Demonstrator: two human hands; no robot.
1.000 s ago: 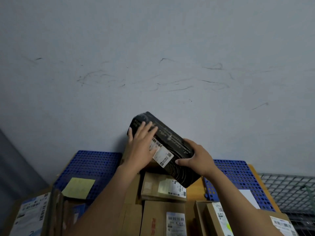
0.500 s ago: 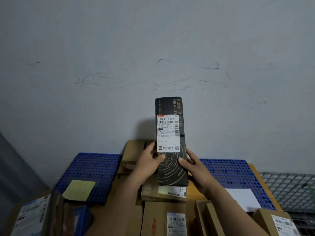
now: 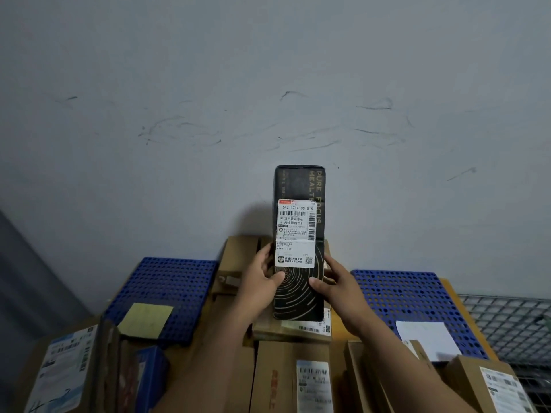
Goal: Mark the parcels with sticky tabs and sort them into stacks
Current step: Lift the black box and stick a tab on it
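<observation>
A scuffed grey wall [image 3: 268,84] fills most of the view, with a crowded sorting surface at its foot. Between the two hands a black box [image 3: 299,296] stands upright on its short end, its front turned to the camera. The left hand [image 3: 262,278] and right hand [image 3: 340,289] each clasp its lower half, thumbs pressed on the front face and fingers curled round the sides. Held this way, the white label [image 3: 295,234] above the thumbs sits uncovered and square to the eyes, so I judge the person is reading it to decide which stack the box belongs in. No tab shows on the box front.

Out beyond the left hand lies a blue perforated left panel [image 3: 179,275] with a yellow note [image 3: 147,318] on it, likely the tab supply or a stack marker. Out beyond the right hand a matching right panel [image 3: 411,293] carries a white sheet [image 3: 426,338]. Whether these are flat mats or shallow trays I cannot tell, and neither holds a parcel yet. Brown cartons [image 3: 293,380] crowd the space under and behind the hands, some showing labels. Wire mesh [image 3: 507,323] runs past the right panel.
</observation>
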